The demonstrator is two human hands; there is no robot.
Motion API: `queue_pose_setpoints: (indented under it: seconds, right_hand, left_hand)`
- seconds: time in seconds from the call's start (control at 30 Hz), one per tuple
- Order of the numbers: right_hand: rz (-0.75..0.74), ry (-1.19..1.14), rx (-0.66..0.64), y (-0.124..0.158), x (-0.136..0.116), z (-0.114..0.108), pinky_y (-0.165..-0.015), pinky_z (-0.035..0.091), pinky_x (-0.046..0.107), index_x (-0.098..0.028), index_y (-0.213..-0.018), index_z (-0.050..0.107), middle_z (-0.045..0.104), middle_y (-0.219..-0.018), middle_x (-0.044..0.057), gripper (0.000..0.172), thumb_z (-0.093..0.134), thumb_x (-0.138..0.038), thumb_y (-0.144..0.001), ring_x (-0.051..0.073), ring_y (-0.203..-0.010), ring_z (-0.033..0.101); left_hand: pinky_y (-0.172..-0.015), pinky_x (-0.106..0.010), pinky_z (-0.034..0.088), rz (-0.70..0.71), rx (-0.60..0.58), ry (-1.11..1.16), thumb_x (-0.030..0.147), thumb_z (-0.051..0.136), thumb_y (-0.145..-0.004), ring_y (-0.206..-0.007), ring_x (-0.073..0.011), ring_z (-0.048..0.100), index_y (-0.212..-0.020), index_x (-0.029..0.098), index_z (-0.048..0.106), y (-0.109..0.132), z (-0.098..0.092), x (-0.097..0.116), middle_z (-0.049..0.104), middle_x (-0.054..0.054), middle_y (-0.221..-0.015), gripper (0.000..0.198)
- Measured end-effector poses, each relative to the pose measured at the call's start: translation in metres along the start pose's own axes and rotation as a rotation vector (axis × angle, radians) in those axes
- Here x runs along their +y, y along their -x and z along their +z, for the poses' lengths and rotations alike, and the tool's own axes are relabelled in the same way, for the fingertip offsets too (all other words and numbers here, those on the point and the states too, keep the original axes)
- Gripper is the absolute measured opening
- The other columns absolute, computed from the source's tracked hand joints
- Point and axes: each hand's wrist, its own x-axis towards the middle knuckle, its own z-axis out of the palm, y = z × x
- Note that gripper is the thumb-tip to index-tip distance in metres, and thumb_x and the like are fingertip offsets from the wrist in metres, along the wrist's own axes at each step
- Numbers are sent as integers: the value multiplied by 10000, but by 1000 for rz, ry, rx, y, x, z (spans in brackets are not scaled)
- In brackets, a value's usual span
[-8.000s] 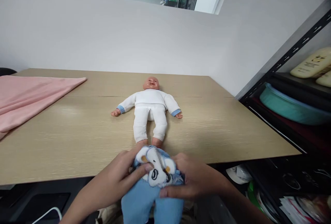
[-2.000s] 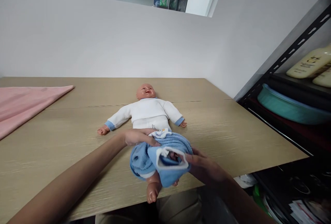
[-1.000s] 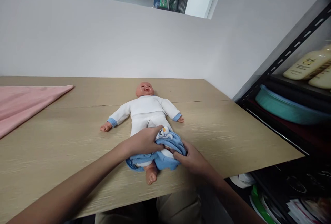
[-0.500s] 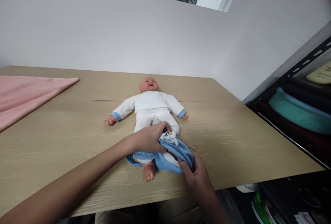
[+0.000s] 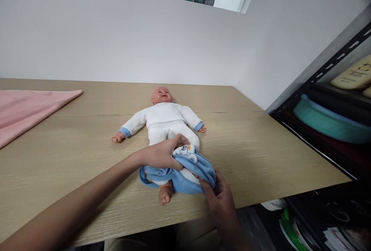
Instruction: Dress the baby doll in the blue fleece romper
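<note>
Blue pants have moved onto the surface over eight seconds; earlier they were held at its near edge, now they sit bunched about the lower legs of the doll. Left to right, as I see it from my remote post:

Pink cloth lies flat, narrowing to a point. Doll on its back, head at the far end, white top with blue cuffs, white legs. One bare foot pokes out below the crumpled blue at left. Left grip closed on the rumpled edge, thumb against the folds, fingertips by the white knee. Folded on top, a white animal-face patch: dark ringed eye, dab of orange. Right grip pinches the thick blue roll, thumb at the whitish opening. Farther right, a teal basin and pale yellow bottles on black shelving.

Hard to read: pink cloth runs out of view at left. Left grip covers part of the legs. Patch half lost in the folds. Inside the opening, too small for me to tell; other foot can't be made out. Right grip's fingers mostly behind cloth. Bottles cut off by the right edge.
</note>
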Motion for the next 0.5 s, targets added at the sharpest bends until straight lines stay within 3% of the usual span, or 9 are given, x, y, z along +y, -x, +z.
queue_pose_setpoints:
  seconds: [0.1,0.2,0.4,0.5]
  right_hand:
    - [-3,-13,29,-5,-5,1,-904,636,359,-222,-1190,747,813,-1168,93,384,766,-513,-941,279,-1041,766]
    - [18,11,6,-17,-4,-1,-910,625,363,-209,-1133,767,812,-1113,88,378,739,-535,-942,283,-1044,750]
    - [3,-7,-35,-18,-3,6,-877,630,348,-226,-1193,685,796,-1058,79,392,688,-559,-986,262,-988,750]
    - [-41,-28,-41,-9,-5,13,-939,621,354,-259,-1270,611,781,-1107,79,390,689,-536,-1006,255,-1039,748]
  left_hand:
    - [-920,-386,507,26,20,-91,302,768,-760,-1037,-285,654,-1288,233,473,0,-1,-2,657,-32,-1113,609]
    - [-880,-365,490,11,12,-110,319,748,-781,-1000,-280,638,-1213,233,485,0,-2,-2,615,-19,-1042,514]
    - [-808,-317,495,35,2,80,274,690,-776,-916,-213,593,-1247,234,504,1,-8,-1,571,4,-1046,508]
    - [-771,-301,493,20,-9,142,282,713,-769,-894,-200,592,-1250,234,531,0,-11,-4,583,10,-1034,517]
